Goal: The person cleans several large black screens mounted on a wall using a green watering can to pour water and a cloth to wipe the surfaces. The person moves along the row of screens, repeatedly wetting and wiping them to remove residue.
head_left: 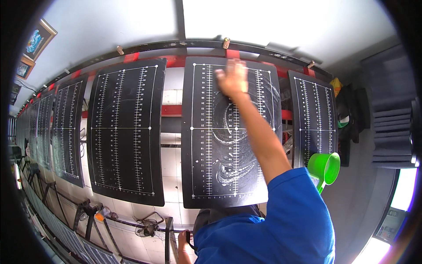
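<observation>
Right hand (232,79), open and flat, scrubs the soapy black ruled hanging mat (231,132); maintain even pressure, overlapping circular strokes. Left hand (184,243): state indeterminate.

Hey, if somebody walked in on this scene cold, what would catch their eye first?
Probably the row of black panels with white ruled scales hanging from a rail, above all the centre panel, smeared with whitish swirls. The right hand is pressed flat near its top, at the end of an arm in a blue sleeve. A bright green scoop stands out at the right.
</observation>
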`<state>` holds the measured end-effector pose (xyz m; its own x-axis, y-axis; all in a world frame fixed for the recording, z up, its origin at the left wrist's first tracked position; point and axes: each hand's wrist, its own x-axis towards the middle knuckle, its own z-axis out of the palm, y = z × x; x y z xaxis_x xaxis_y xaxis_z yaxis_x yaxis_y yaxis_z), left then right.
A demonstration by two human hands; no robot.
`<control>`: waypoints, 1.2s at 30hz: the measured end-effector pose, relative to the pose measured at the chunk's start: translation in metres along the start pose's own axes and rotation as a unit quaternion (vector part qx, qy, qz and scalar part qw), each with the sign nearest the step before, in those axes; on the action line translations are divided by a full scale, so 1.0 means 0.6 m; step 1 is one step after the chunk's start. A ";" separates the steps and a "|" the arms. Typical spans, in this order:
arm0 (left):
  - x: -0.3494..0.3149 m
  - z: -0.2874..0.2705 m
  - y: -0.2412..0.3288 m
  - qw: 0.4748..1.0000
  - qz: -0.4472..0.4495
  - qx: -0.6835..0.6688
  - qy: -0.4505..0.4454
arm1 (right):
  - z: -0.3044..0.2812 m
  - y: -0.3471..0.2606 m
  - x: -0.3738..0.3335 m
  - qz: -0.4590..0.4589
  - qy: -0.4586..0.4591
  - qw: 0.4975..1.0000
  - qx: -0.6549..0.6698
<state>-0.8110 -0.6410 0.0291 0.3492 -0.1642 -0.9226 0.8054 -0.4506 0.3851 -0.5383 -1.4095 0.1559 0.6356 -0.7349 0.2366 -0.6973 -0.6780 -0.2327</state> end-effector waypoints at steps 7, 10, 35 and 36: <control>0.062 0.034 0.072 0.997 -0.038 -0.049 0.046 | -0.159 -0.147 -0.407 -0.314 -0.250 0.900 0.174; 0.070 0.032 0.031 0.992 -0.067 -0.084 0.060 | -0.165 -0.133 -0.467 -0.342 -0.255 0.890 0.158; 0.056 -0.051 0.090 0.976 0.039 0.214 -0.030 | -0.063 0.267 -0.223 0.005 0.070 0.987 -0.146; 0.064 -0.058 0.085 0.977 0.014 0.210 -0.029 | -0.110 0.201 -0.298 0.028 0.040 0.997 -0.064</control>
<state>-0.7401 -0.6394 0.0143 0.3310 -0.2259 -0.9162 0.5241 -0.7634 0.3776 -0.7578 -1.3584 0.1475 0.5690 -0.7645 0.3030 -0.7712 -0.6240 -0.1261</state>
